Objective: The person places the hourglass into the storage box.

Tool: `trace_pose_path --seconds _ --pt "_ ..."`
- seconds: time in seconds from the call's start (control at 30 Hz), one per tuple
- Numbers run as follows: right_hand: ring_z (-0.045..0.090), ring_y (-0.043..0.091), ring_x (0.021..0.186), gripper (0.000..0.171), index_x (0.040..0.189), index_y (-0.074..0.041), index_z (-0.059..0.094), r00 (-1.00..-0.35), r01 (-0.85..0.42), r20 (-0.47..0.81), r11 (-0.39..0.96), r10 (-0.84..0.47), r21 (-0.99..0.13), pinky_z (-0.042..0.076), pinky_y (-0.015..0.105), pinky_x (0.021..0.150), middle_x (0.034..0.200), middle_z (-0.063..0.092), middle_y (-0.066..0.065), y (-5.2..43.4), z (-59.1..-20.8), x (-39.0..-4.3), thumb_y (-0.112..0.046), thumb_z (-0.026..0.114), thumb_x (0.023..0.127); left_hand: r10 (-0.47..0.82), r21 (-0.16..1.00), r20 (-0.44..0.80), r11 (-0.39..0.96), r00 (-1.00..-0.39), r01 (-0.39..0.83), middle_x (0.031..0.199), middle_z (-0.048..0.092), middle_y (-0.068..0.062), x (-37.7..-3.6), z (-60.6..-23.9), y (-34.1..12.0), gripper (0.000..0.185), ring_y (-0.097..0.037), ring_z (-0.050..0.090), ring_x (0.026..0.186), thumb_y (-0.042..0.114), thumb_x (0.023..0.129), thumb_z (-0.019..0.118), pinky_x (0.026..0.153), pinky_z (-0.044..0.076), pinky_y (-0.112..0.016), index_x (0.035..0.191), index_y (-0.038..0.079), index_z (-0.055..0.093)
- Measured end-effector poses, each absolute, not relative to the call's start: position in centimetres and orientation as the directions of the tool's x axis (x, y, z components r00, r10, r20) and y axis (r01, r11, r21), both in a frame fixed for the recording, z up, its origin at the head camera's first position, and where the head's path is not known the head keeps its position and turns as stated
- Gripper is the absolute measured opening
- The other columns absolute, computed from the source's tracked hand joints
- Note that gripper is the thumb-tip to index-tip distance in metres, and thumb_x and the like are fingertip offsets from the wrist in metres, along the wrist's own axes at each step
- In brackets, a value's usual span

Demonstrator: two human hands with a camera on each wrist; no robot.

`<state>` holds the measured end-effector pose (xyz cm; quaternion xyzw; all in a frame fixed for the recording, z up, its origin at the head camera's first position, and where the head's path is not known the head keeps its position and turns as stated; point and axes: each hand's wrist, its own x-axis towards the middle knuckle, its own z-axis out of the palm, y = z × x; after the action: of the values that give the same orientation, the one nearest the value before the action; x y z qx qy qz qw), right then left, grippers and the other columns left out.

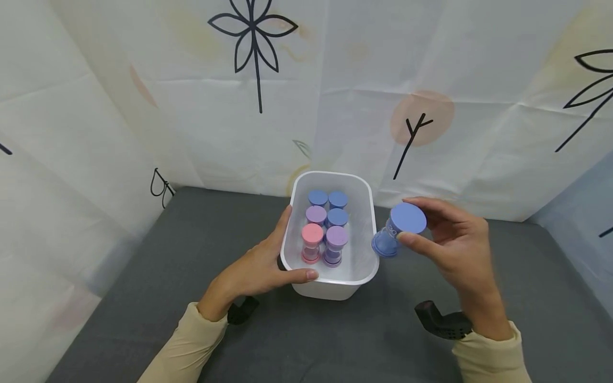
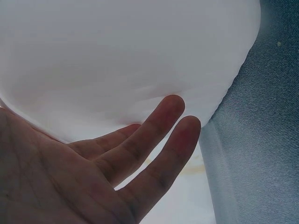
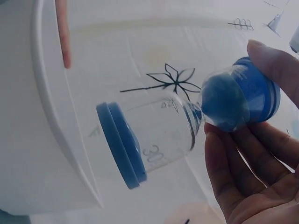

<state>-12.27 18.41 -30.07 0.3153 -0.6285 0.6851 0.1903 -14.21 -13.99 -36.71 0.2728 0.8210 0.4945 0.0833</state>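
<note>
A white plastic bin [image 1: 360,255] stands on the grey tabletop, holding sand timers: one pink [image 1: 312,234], two purple [image 1: 337,236] and three blue [image 1: 337,217]. My left hand [image 1: 261,266] holds the bin at its near left corner, thumb along the front rim and fingers against the outer left wall [image 2: 131,60]. Just right of the bin, my right hand [image 1: 455,239] holds a blue sand timer [image 3: 163,135] tilted in the air. Thumb and fingers pinch its upper end, where the blue sand sits; the lower bulb, marked 30, looks clear.
A grey cloth-like tabletop [image 1: 378,340] spreads around the bin. Behind it hangs a pale curtain [image 1: 354,122] with drawn flowers and leaves, close to the bin's far end. Black wrist cameras [image 1: 442,322] sit under both wrists.
</note>
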Motion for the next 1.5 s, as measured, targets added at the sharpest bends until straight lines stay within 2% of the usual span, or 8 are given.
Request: trace_pose_path --seconds 0.27,0.47,0.6,0.77,0.93,1.17,1.3,1.5 --pt "0.066 0.025 0.102 0.049 0.119 0.019 0.063 -0.753 -0.645 0.645 -0.049 -0.132 -0.763 0.051 0.027 0.093 0.115 0.068 0.020 16.4 -30.5 -12.1 0.025 0.076 0.072 0.529 0.869 0.126 0.349 -0.839 0.350 0.161 0.028 0.008 -14.4 -37.0 -13.9 0.125 -0.018 0.050 0.131 0.044 0.079 0.087 0.103 0.040 -0.055 0.158 0.048 -0.010" --pt "0.067 0.021 0.100 0.051 0.121 0.010 0.068 -0.786 -0.599 0.582 0.025 -0.208 -0.800 0.052 0.027 0.092 0.114 0.068 0.016 14.6 -31.5 -12.2 0.020 0.080 0.073 0.540 0.874 0.138 0.327 -0.830 0.358 0.160 0.031 0.005 -14.4 -36.9 -13.9 0.123 -0.019 0.052 0.129 0.042 0.081 0.086 0.102 0.042 -0.057 0.158 0.049 -0.009" --pt "0.068 0.022 0.099 0.050 0.119 0.006 0.070 -0.786 -0.584 0.558 0.022 -0.264 -0.812 0.052 0.029 0.093 0.111 0.070 0.017 13.6 -32.5 -12.6 0.019 0.081 0.072 0.539 0.877 0.139 0.322 -0.830 0.356 0.159 0.033 0.004 -14.3 -36.9 -13.9 0.122 -0.021 0.054 0.127 0.044 0.081 0.085 0.100 0.044 -0.057 0.159 0.048 -0.009" --pt "0.067 0.025 0.099 0.047 0.116 0.003 0.072 -0.799 -0.542 0.499 0.044 -0.335 -0.839 0.052 0.032 0.094 0.110 0.071 0.013 12.8 -33.3 -13.2 0.014 0.084 0.072 0.526 0.879 0.127 0.333 -0.841 0.341 0.159 0.033 0.002 -14.3 -37.0 -13.9 0.123 -0.026 0.055 0.127 0.047 0.081 0.085 0.099 0.045 -0.056 0.159 0.045 -0.009" --pt "0.068 0.023 0.099 0.044 0.117 -0.005 0.074 -0.831 -0.493 0.420 0.134 -0.364 -0.860 0.053 0.034 0.093 0.111 0.072 0.004 12.1 -33.6 -13.3 0.002 0.088 0.075 0.504 0.861 0.103 0.386 -0.857 0.331 0.163 0.026 0.004 -14.2 -37.0 -14.0 0.126 -0.023 0.053 0.129 0.051 0.079 0.085 0.099 0.045 -0.051 0.161 0.040 -0.010" --pt "0.070 0.014 0.092 0.044 0.115 -0.013 0.075 -0.850 -0.479 0.349 0.303 -0.394 -0.824 0.056 0.036 0.086 0.105 0.072 -0.005 11.3 -33.3 -13.4 -0.019 0.093 0.075 0.482 0.852 0.066 0.429 -0.874 0.301 0.163 0.027 0.005 -13.9 -36.9 -14.1 0.127 -0.020 0.053 0.128 0.056 0.078 0.084 0.099 0.045 -0.048 0.160 0.041 -0.011" --pt "0.070 0.012 0.089 0.045 0.112 -0.013 0.076 -0.855 -0.469 0.320 0.345 -0.409 -0.813 0.057 0.041 0.083 0.101 0.072 -0.004 10.5 -33.1 -13.4 -0.023 0.095 0.073 0.482 0.853 0.058 0.431 -0.875 0.294 0.162 0.029 0.004 -13.9 -37.0 -14.2 0.127 -0.019 0.055 0.126 0.055 0.078 0.084 0.096 0.047 -0.046 0.160 0.042 -0.012" --pt "0.069 0.013 0.086 0.045 0.112 -0.008 0.074 -0.874 -0.431 0.247 0.433 -0.419 -0.792 0.057 0.039 0.082 0.099 0.071 -0.001 9.3 -33.0 -13.5 -0.020 0.094 0.074 0.496 0.858 0.068 0.414 -0.866 0.305 0.159 0.031 0.005 -14.0 -37.0 -14.1 0.125 -0.014 0.056 0.121 0.053 0.080 0.083 0.093 0.049 -0.043 0.160 0.042 -0.012"
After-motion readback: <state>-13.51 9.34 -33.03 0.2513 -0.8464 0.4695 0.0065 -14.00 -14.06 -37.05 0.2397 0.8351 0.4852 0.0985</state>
